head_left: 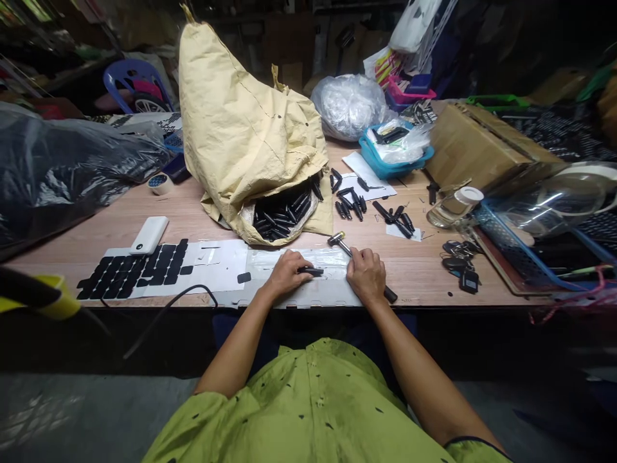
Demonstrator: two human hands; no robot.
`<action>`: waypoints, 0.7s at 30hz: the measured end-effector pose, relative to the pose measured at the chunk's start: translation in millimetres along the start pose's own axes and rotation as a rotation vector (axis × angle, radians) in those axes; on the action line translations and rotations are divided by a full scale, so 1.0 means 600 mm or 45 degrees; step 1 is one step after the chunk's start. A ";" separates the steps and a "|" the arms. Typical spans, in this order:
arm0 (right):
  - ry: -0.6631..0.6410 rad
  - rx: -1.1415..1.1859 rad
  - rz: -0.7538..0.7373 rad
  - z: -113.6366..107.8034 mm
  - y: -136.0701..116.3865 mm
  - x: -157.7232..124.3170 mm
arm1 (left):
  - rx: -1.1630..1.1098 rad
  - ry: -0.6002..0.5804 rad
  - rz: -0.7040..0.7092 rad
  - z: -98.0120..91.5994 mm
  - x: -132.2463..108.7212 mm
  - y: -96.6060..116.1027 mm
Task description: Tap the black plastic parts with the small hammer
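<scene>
My left hand [287, 272] is closed on a small black cylindrical piece [312, 271], which lies low over a pale work board [313, 292] at the table's front edge. Wrapped around the handle of a small hammer [339, 239] is my right hand [366, 275]; the hammer's head points away from me to the left, and its black grip end [390, 294] sticks out by my wrist. Behind my hands, a large cream sack [250, 116] lies with its mouth toward me, full of black pieces [284, 215] of similar look.
Loose black pieces [354, 202] lie right of the sack. A sheet of black stickers [144, 270] and a white power bank [149, 235] are left. To the right are keys [460, 263], a lidded jar [453, 207], a blue basket [515, 238] and a cardboard box [475, 145].
</scene>
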State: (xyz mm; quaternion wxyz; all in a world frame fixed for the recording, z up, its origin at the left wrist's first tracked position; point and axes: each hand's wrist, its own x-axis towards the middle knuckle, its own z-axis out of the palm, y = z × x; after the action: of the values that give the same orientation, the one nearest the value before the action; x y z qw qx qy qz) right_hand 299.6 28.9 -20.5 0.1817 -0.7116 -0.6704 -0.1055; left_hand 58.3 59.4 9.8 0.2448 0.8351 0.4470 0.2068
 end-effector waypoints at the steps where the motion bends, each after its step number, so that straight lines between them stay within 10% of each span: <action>1: -0.001 0.002 0.000 0.000 0.000 0.000 | -0.020 -0.011 -0.019 0.008 -0.005 0.001; 12: -0.047 0.230 0.037 -0.009 0.016 0.005 | -0.163 0.111 -0.148 0.020 -0.010 -0.009; 21: -0.124 0.821 -0.130 -0.079 -0.046 -0.091 | -0.244 0.154 -0.243 0.031 0.001 0.004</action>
State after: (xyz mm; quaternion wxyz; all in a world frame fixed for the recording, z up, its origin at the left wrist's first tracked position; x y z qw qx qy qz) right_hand 272.2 -39.0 4.8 0.3599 -0.5870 -0.7120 0.1374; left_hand 70.7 54.5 -3.7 0.3145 0.7475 0.5167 0.2744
